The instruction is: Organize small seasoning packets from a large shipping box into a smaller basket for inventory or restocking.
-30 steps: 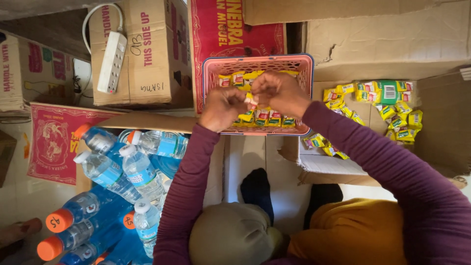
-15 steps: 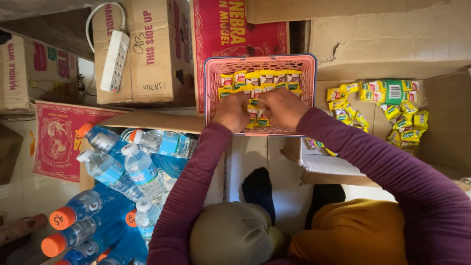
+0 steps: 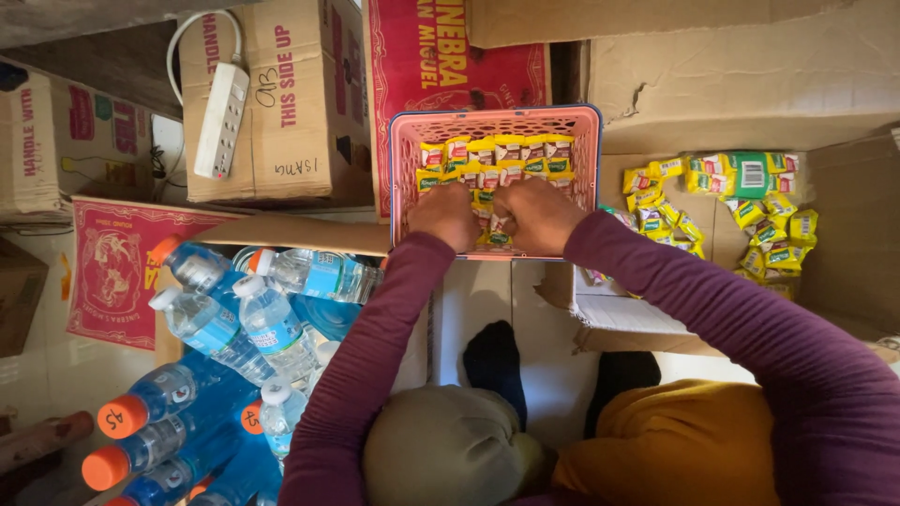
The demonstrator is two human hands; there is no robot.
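A pink plastic basket (image 3: pixel 405 169) holds rows of small yellow and red sachets (image 3: pixel 494 150) packed along its far side, too many and too small to count. Both hands are inside the basket's near half: the left hand (image 3: pixel 446 215) and the right hand (image 3: pixel 536 214) are curled, knuckles up, pinching sachets between them. Right of the basket, a pile of loose yellow sachets (image 3: pixel 761 223) lies in an open cardboard box (image 3: pixel 844 262). Left of the basket, a white power strip (image 3: pixel 221 120) rests on another carton (image 3: pixel 300 103), and clear water bottles (image 3: pixel 272 323) lie nearer the person.
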